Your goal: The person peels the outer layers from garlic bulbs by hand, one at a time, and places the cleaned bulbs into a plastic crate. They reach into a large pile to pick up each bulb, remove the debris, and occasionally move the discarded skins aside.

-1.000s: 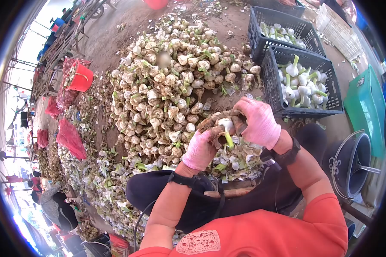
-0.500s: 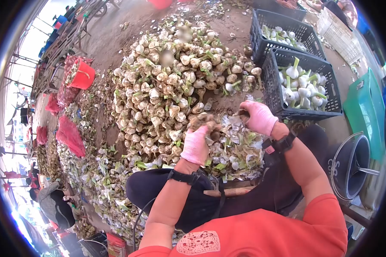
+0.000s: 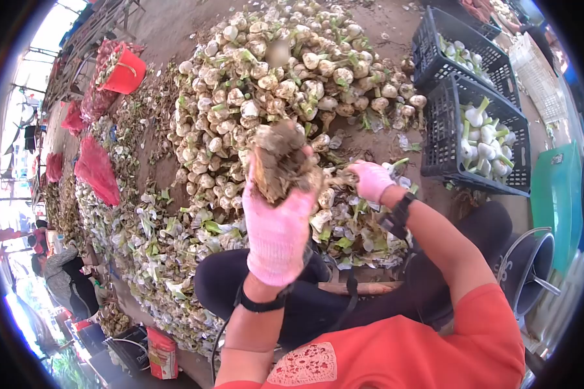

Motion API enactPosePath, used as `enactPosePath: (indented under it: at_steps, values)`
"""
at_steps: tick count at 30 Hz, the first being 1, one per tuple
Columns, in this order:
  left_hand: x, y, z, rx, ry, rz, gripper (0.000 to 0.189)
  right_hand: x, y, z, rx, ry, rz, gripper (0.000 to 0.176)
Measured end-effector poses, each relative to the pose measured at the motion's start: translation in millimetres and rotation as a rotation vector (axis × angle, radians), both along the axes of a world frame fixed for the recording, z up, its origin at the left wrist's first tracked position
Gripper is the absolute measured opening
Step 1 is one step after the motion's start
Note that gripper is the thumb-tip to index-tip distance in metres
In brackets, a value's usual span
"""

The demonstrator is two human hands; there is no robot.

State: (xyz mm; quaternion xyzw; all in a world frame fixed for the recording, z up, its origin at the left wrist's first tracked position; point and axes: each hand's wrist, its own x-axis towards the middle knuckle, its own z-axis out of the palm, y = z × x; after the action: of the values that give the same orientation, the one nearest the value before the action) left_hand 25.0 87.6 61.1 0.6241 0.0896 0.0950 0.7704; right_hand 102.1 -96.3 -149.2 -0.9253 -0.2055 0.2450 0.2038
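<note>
The left hand (image 3: 276,233) has raised a clutched, muddy garlic bulb (image 3: 280,162) before the heap (image 3: 272,71). The right hand (image 3: 372,180), grip unclear, sits at the heap's edge.

One garlic heap (image 3: 272,84). To its right, two black crates: near crate (image 3: 444,155), far crate (image 3: 428,55). To its left, one red bucket (image 3: 124,76). Below it, one left hand (image 3: 277,227), one right hand (image 3: 372,180), one dirty clump (image 3: 280,162).
</note>
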Motion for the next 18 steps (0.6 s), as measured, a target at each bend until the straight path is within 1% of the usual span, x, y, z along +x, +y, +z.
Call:
enactPosePath:
  at_steps: [1, 3, 5, 6, 7, 9, 10, 12, 13, 15, 16, 17, 18]
  values:
    - [-0.5, -1.1, 8.1, -0.140, 0.073, -0.005, 0.052, 3.9, 16.6, -10.4, -0.048, -0.042, -0.009, 0.038]
    - [-0.9, 0.1, 6.3, -0.093, 0.094, -0.023, 0.051, 13.4, 42.9, -39.7, -0.085, -0.077, -0.050, 0.036]
    - [-0.7, 0.6, 7.7, -0.136, 0.119, -0.070, 0.050, 15.9, 65.6, -74.1, -0.317, -0.067, -0.020, 0.031]
    - [-0.6, -0.4, 5.6, -0.069, 0.094, -0.053, 0.047, 8.8, 69.4, -104.7, -0.313, -0.110, -0.155, 0.024]
    - [-1.4, -0.9, 4.3, 0.000, 0.069, -0.035, 0.046, 3.2, 70.5, -100.6, -0.352, -0.068, -0.165, 0.022]
    - [-1.5, -0.1, 4.2, -0.020, 0.102, -0.039, 0.047, 0.5, 63.0, -103.8, -0.372, 0.000, -0.212, 0.026]
    - [-1.3, -0.9, 5.8, -0.032, 0.120, -0.074, 0.046, -4.8, 53.8, -102.8, -0.375, -0.001, -0.214, 0.026]
    - [-1.8, -5.5, 5.5, -0.042, 0.144, -0.119, 0.042, -20.6, 28.3, -94.2, -0.406, -0.112, -0.112, 0.032]
    - [-1.3, -8.2, 3.8, -0.041, 0.134, -0.121, 0.042, -22.0, 18.3, -86.9, -0.395, -0.033, -0.094, 0.037]
    - [-4.8, -12.8, -1.9, -0.196, 0.094, -0.157, 0.043, -19.8, -4.4, -73.9, -0.152, 0.192, -0.156, 0.037]
    - [-3.1, -11.4, -12.7, 0.047, -0.016, -0.205, 0.042, -14.2, -12.5, -59.6, -0.053, 0.146, -0.090, 0.039]
    - [-1.8, -12.5, -21.6, 0.055, -0.021, -0.205, 0.042, -6.0, -18.9, -52.3, 0.039, 0.119, -0.080, 0.036]
    - [0.5, -13.9, -28.9, 0.191, 0.038, -0.256, 0.045, 3.5, -22.0, -26.1, 0.116, 0.168, -0.071, 0.035]
